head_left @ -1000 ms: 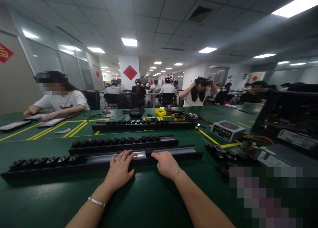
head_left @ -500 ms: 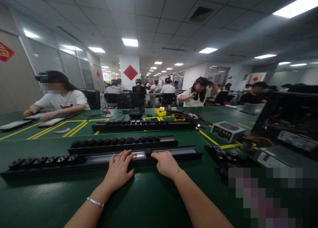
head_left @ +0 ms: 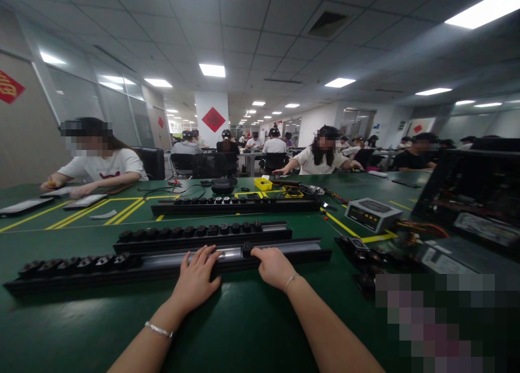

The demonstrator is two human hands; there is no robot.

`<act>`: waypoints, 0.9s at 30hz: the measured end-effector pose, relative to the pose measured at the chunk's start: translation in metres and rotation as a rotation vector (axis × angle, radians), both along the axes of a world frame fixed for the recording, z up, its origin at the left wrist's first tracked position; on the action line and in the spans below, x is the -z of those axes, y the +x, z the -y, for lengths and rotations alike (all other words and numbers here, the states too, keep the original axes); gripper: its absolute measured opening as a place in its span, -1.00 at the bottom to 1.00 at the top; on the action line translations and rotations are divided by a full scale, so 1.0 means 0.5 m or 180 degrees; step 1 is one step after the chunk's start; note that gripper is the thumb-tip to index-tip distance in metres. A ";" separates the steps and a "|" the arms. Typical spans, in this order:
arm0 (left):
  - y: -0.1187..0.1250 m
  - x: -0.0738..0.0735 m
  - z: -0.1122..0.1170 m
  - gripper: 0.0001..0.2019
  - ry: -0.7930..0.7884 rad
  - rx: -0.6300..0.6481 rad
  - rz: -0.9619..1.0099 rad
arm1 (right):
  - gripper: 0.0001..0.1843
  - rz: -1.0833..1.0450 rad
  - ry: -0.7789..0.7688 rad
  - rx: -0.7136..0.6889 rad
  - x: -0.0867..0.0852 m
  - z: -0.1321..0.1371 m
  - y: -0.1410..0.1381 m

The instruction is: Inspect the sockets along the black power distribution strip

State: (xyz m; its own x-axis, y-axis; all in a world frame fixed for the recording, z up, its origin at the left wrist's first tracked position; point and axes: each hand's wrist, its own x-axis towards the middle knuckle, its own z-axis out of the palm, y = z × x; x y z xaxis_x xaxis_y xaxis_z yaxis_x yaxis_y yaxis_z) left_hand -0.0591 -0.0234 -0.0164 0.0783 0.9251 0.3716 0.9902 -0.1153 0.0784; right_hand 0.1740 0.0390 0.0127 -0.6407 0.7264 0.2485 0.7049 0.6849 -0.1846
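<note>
A long black rail (head_left: pixel 162 262) with a grey channel lies across the green table (head_left: pixel 244 324) in front of me. Several black round parts (head_left: pixel 77 263) sit in its left end. My left hand (head_left: pixel 197 278) rests flat on the rail's middle, fingers spread and holding nothing. My right hand (head_left: pixel 274 266) lies just to the right with its fingers curled down on the rail, next to one black part (head_left: pixel 246 248) in the channel. Whether those fingers grip the part is hidden.
Two more black rails (head_left: pixel 203 233) (head_left: pixel 235 204) with parts lie farther back. A grey meter box (head_left: pixel 371 213), loose black parts (head_left: pixel 365 254) and a dark crate (head_left: pixel 475 194) stand to the right. A yellow bin (head_left: pixel 262 183) sits far back. Other people work at the table's far side.
My hands have stayed almost where they were on the rail. A person across the table has lowered both arms from the head to the table.
</note>
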 end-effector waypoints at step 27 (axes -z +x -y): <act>0.005 -0.008 0.001 -0.45 -0.0078 -0.0062 -0.0033 | -0.52 0.0123 0.0277 0.0276 0.018 0.010 0.025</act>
State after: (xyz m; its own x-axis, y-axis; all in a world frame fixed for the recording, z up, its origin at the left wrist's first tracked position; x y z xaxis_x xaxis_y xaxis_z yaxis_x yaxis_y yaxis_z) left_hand -0.0565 -0.0240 -0.0122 0.0638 0.9353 0.3480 0.9930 -0.0941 0.0708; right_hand 0.1864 0.0342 0.0036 -0.5869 0.7562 0.2893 0.7675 0.6334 -0.0987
